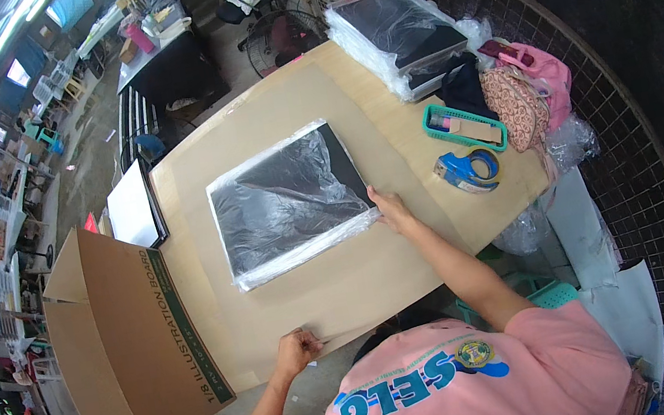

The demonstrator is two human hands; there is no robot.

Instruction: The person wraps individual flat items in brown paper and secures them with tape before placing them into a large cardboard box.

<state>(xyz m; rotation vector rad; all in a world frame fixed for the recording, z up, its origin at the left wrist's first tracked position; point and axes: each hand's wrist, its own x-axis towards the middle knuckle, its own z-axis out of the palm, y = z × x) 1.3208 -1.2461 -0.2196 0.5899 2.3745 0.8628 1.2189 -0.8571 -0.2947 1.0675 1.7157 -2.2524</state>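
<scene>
A flat black rectangular panel (pixel 288 201), wrapped in clear plastic with whitish edges, lies on a large brown paper sheet (pixel 291 305). Its wrap is creased and loosely gathered on the right side. My right hand (pixel 388 205) grips the panel's right edge near the front corner, thumb on top. At the front edge of the table, my left hand (pixel 298 350) is closed with its fingers curled near the paper's edge. Whatever those fingers may hold is hidden.
An open cardboard box (pixel 129 326) stands at left, beside a white board (pixel 132 206). Rightward are a blue tape dispenser (pixel 465 172), a green basket (pixel 465 128) and bags (pixel 517 104). More plastic-wrapped black panels (pixel 395 28) are stacked at the far right. Wire mesh (pixel 594 105) borders the right.
</scene>
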